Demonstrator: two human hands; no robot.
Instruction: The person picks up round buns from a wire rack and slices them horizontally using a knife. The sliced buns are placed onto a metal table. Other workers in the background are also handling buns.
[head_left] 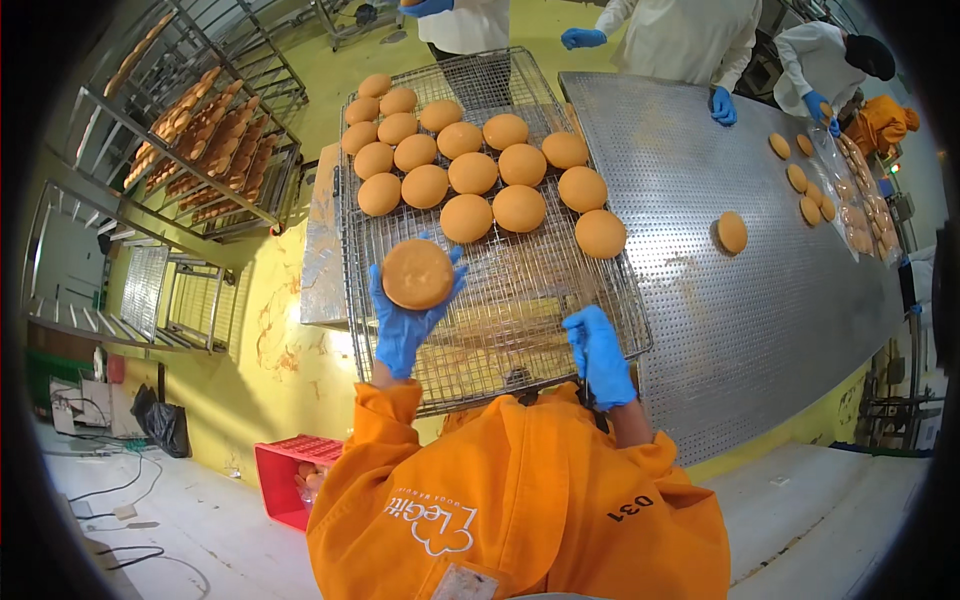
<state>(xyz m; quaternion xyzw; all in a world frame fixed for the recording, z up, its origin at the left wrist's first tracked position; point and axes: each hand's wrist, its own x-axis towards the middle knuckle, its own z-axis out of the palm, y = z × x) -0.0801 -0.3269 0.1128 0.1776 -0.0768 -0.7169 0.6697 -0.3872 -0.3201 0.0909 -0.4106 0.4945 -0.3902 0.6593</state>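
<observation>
Buns, round, smooth and golden brown (472, 173), lie in loose rows over the far part of a silvery wire-mesh rack (500, 262) in the head view, and the near edge of that rack reaches to the person in an orange jacket (490, 440). Above the rack's left side, the blue-gloved left hand (403, 335) carries one round, brown, flat-looking bun (417, 274) from beneath, palm up, fingers spread wide about its rim. From where I stand I can't tell whether that is the bun's top or its underside showing.

The blue-gloved right hand (600, 355) hangs by the rack's near right corner, fingers loosely curled; whether it grips anything, or touches the wire, I can't make out.

To the right spreads a grey counter of dimpled metal (690, 330). A single upturned-looking golden bun (732, 232) sits on it, well apart from the small cluster of brown buns (810, 208) beside clear plastic bags (858, 195) at the far end, where co-workers in white coats (690, 35) stand.

I'd judge the step in hand to be the handling of a single bun, lifted for a moment's support or a look. From this pose, any next move calls for a level palm and gentle fingers, since soft bread dents easily.
</observation>
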